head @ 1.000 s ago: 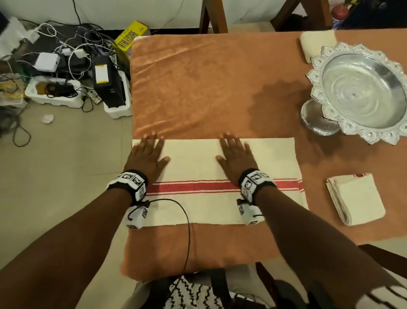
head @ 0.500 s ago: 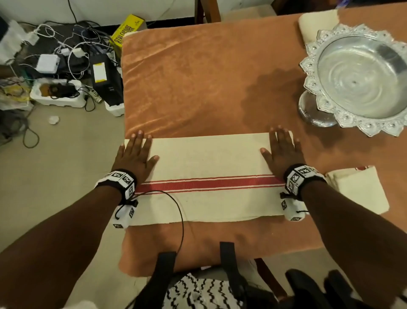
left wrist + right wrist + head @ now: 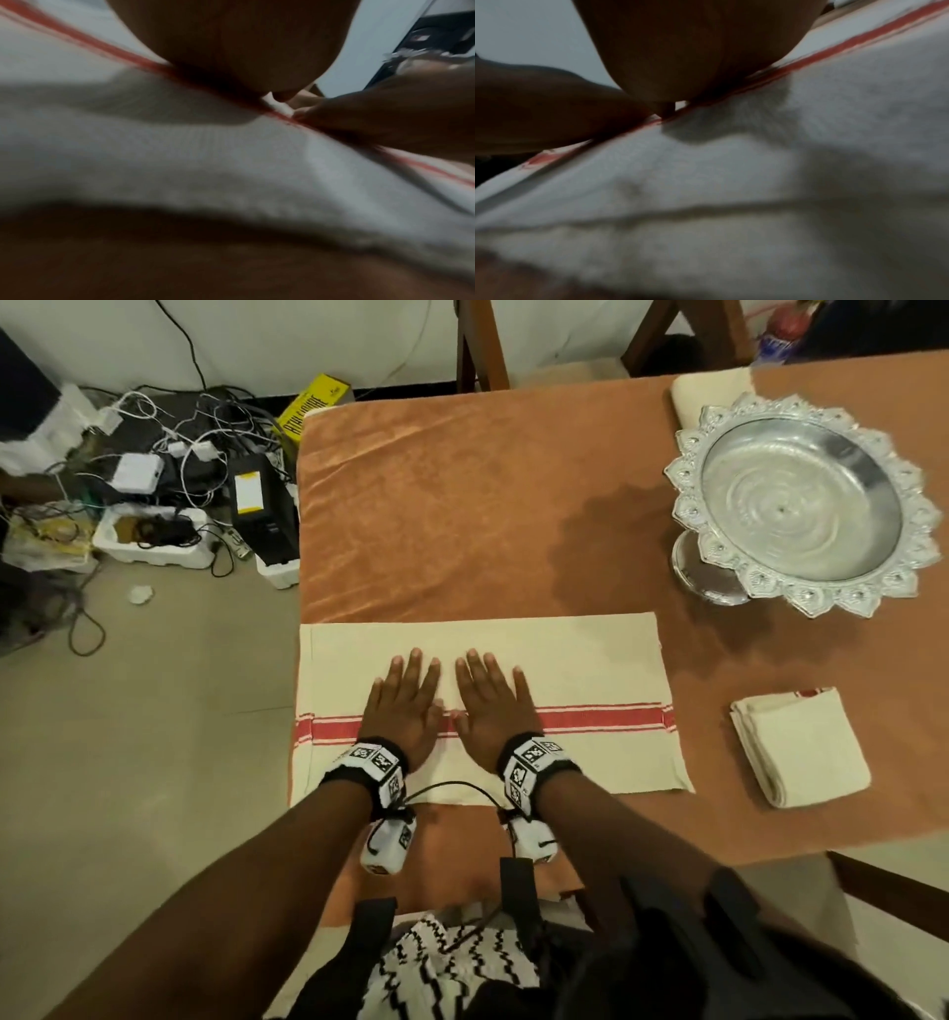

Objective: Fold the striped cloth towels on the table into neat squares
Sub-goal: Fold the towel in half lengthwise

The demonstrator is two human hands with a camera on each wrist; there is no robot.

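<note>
Striped towel (image 3: pixel 565 660), lying as a long flat band across the near part of my desk (image 3: pixel 462 505), red stripe running lengthwise. My left hand (image 3: pixel 403 711) and right hand (image 3: pixel 488 711) press side by side on its middle, fingers straight and released, grasping nothing. Judged stage: lengthwise fold made, crosswise folds into a square remaining. One folded towel (image 3: pixel 806 752) lies finished to the right; another cloth (image 3: pixel 703 397) sits half hidden behind the silver bowl (image 3: pixel 801 505). Both wrist views are blurred; layer count cannot be told.
</note>
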